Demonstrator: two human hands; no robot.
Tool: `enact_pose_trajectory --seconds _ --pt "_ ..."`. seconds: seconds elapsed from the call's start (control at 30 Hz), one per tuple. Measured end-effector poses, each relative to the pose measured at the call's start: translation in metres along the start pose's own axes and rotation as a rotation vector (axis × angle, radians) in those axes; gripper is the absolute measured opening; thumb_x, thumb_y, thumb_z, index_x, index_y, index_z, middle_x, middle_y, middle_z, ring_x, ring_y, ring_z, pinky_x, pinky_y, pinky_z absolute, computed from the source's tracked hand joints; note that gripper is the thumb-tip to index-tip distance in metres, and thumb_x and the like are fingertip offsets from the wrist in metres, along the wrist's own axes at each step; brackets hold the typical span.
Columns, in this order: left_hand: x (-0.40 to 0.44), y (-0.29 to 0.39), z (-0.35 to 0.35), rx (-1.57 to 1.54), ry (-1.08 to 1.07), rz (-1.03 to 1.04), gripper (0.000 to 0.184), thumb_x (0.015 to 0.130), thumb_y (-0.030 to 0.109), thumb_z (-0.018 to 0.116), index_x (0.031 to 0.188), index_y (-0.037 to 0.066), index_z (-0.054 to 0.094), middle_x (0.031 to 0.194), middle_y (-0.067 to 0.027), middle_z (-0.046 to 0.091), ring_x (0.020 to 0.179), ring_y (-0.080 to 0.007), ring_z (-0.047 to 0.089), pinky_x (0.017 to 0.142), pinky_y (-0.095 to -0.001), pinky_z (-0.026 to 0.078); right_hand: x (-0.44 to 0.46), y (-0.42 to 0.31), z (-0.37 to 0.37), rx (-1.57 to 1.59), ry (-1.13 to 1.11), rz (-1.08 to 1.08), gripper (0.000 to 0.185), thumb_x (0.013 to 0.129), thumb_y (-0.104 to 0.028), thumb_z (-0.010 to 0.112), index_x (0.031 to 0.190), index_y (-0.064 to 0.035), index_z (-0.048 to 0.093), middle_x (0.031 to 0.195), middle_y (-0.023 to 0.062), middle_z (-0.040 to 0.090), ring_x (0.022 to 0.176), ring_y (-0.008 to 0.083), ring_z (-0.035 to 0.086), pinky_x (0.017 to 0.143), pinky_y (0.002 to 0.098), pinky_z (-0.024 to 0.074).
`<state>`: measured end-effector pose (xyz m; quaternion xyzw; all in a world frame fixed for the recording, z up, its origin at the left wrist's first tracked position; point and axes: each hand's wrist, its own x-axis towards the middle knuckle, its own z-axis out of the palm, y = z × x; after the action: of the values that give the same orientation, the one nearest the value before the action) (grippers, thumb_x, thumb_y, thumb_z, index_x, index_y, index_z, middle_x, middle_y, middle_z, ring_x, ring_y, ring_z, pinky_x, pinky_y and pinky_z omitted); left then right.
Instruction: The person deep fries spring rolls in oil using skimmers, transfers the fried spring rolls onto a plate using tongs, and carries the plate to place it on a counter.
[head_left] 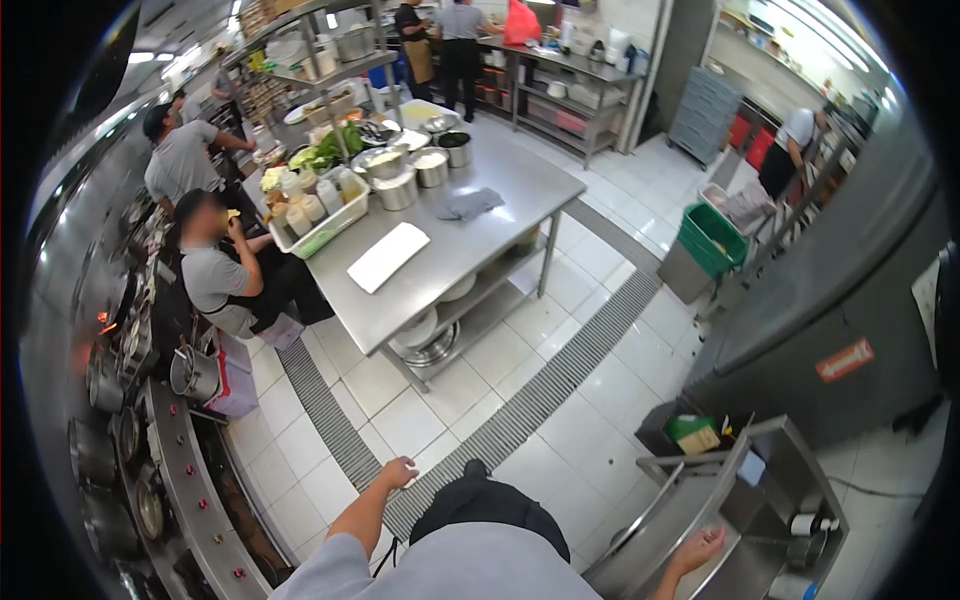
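My left hand (400, 472) hangs low in front of my body above the floor grate, its fingers loosely bent and apart. Nothing shows in it. At the lower right, my right hand (699, 549) hovers by the steel sink unit (668, 522), palm turned partly up and fingers loosely curled. I see no object in that hand either; whether it touches the steel cannot be told. Ahead stands a steel work table (480, 245) bearing a white folded cloth or sheet (389, 257), a grey cloth (469, 204), metal pots (396, 188) and a bin of squeeze bottles (330, 230).
A floor grate (540, 400) crosses the white tiles. Cooking stations (190, 470) line the left side, where a person (225, 275) sits beside the table. Another person (185, 150) stands behind. A green bin (712, 240) and grey stacked crates (704, 115) stand right.
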<state>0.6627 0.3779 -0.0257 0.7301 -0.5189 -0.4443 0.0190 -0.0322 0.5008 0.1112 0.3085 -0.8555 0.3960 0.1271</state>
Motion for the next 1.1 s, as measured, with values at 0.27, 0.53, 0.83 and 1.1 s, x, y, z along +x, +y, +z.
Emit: enact_pose_trajectory --seconds 0.27,0.53,0.83,1.1 --pt "-0.006 -0.001 -0.097 -0.298 0.185 -0.099 0.036 0.08 0.024 0.069 0.109 0.003 0.062 0.085 -0.0132 0.069 0.078 -0.0226 0.068 0.072 -0.0331 0.053 -0.059 -0.224 0.165 0.359 -0.689 -0.202 0.04 0.082 -0.003 0.062 0.122 -0.0043 0.053 0.101 0.0097 0.057 0.082 0.0159 0.057 0.068 0.029 0.0488" --pt "0.046 0.071 -0.218 -1.002 0.509 0.05 0.034 0.089 0.017 0.059 0.121 0.003 0.053 0.094 -0.0065 0.064 0.078 -0.0164 0.065 0.066 -0.0272 0.049 -0.109 -0.401 0.314 0.529 -1.114 -0.347 0.031 0.084 -0.008 0.062 0.115 -0.0053 0.059 0.073 0.0056 0.062 0.062 0.0123 0.058 0.059 0.0272 0.0486" --pt "0.213 0.12 -0.317 -1.258 0.78 -0.08 0.042 0.091 0.017 0.057 0.128 0.0 0.045 0.1 -0.0055 0.06 0.079 -0.0138 0.06 0.064 -0.0249 0.049 -0.146 -0.67 0.485 0.689 -1.295 -0.8 0.036 0.085 -0.022 0.064 0.117 -0.0042 0.06 0.11 0.0145 0.059 0.098 0.0288 0.059 0.086 0.0363 0.0473" --pt "0.264 0.137 -0.327 -1.128 0.88 -0.181 0.016 0.092 0.014 0.055 0.094 0.002 0.065 0.06 0.0022 0.05 0.046 -0.0085 0.044 0.043 -0.0258 0.036 -0.215 -0.788 0.6 0.378 -1.397 -0.801 0.042 0.09 -0.022 0.05 0.128 -0.0024 0.05 0.121 0.0222 0.052 0.109 0.0397 0.052 0.093 0.0464 0.044"
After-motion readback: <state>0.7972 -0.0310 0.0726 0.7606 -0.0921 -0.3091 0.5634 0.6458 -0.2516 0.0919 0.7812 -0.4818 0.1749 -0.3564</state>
